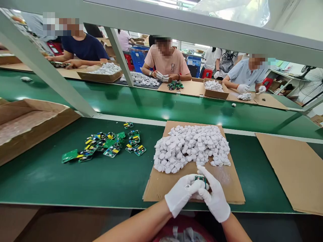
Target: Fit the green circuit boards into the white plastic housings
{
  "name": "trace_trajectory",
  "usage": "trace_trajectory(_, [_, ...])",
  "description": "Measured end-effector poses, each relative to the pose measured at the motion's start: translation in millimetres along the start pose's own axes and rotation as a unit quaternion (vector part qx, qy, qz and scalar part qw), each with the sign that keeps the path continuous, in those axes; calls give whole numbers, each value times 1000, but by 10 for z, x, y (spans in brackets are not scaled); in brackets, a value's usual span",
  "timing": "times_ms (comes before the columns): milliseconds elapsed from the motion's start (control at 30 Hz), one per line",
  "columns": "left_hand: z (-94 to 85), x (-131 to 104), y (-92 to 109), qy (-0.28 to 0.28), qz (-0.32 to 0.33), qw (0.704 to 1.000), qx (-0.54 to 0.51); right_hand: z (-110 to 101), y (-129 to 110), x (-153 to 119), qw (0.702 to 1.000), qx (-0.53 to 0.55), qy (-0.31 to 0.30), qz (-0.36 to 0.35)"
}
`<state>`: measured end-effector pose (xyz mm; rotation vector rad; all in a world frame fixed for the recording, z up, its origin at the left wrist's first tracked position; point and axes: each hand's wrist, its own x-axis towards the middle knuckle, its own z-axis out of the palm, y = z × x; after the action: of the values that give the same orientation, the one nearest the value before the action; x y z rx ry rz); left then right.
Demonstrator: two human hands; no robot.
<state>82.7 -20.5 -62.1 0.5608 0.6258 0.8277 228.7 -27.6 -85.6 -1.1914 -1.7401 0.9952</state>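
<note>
In white gloves, my two hands meet over the front of a cardboard sheet [156,185]. A small green circuit board [200,178] shows between them. My left hand [182,192] closes around it from the left, thumb on top. On the other side my right hand [214,191] has its fingers bent against the board's right and far edges. The board's underside and most fingertips are hidden. Just beyond lies a large heap of small white plastic pieces [191,146]. Left of the sheet, several circuit boards [111,143] with yellow and black components lie loosely piled on the green table [101,185].
An open cardboard box [60,121] stands at the left, another cardboard sheet [292,168] at the right. A pale metal frame [45,64] crosses above the table's back. Beyond a green conveyor [148,106], co-workers sit with boxes of white pieces [214,86].
</note>
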Motion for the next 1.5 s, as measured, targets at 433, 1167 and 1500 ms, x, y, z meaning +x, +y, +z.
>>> trace_trajectory(433, [-76, -166, -12, -29, -51, 993, -104, -53, -370, 73, 980, 125, -43, 148])
trace_trajectory(1167, [-85, -175, -24, 12, -64, 990, -125, -92, -305, 104, 988, 20, -112, 100])
trace_trajectory(1500, [-4, -172, 65, 12, -50, 997, -58, 59, -273, 67, 986, 64, -52, 143])
